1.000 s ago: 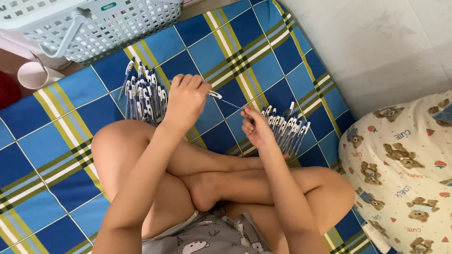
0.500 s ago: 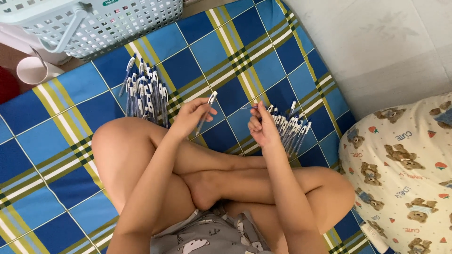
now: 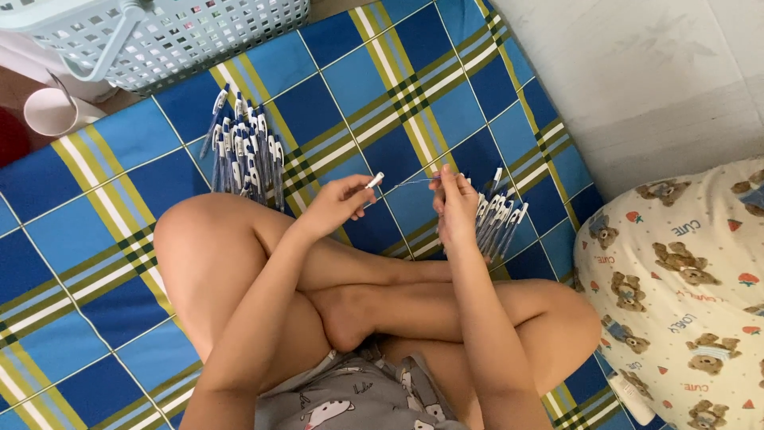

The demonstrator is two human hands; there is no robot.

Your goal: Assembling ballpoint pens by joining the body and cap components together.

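**Pen parts held between two hands over a checked mat**

Blue checked matting (image 3: 414,95) with yellow and green stripes covers the floor where a person sits cross-legged, seen from above. Against the white wall at the right lies a cream pillow (image 3: 684,302) printed with teddy bears. At the top left stands a pale plastic basket (image 3: 183,32) with a latticed wall, and beside it a small pink cup (image 3: 49,111).

The left hand (image 3: 338,205) is raised over the left knee, its fingers (image 3: 350,187) pinched shut on a white pen barrel (image 3: 372,181). The right hand (image 3: 455,203) is level with it and near, fingers closed on a thin refill (image 3: 410,181) that runs between the two hands toward the barrel's end. Whether the refill's tip is already inside the barrel cannot be told.

Just beyond the left knee a pile of blue and white pens (image 3: 243,155) lies on the mat. A second, smaller bunch of pens (image 3: 500,221) lies just beside the right hand, partly hidden by it.
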